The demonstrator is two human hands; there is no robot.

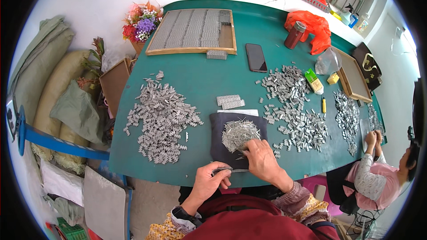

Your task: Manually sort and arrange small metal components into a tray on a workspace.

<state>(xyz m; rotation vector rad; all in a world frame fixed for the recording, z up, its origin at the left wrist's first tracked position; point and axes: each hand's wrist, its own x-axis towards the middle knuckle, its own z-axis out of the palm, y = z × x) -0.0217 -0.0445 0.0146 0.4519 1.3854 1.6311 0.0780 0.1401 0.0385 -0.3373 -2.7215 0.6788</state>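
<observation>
Near the table's front edge, my left hand (208, 180) is closed, pinching a short grey metal strip (221, 170) between thumb and fingers. My right hand (263, 161) has its fingers pinched together at the near right side of a heap of thin metal pins (239, 134); a few pins show by its fingertips. That heap lies on a dark cloth pad (217, 144). Just beyond the pad are two assembled grey toothed blocks (230, 102). Loose grey toothed metal pieces form a large pile (162, 122) to the left and another pile (296, 120) to the right.
A wooden-framed tray (187, 29) of grey blocks lies at the back of the green table (200, 80). Nearby are a phone (256, 58), a red flask (295, 34), a red plastic bag (318, 29) and a yellow-handled tool (324, 105). Another person (371, 180) works at right.
</observation>
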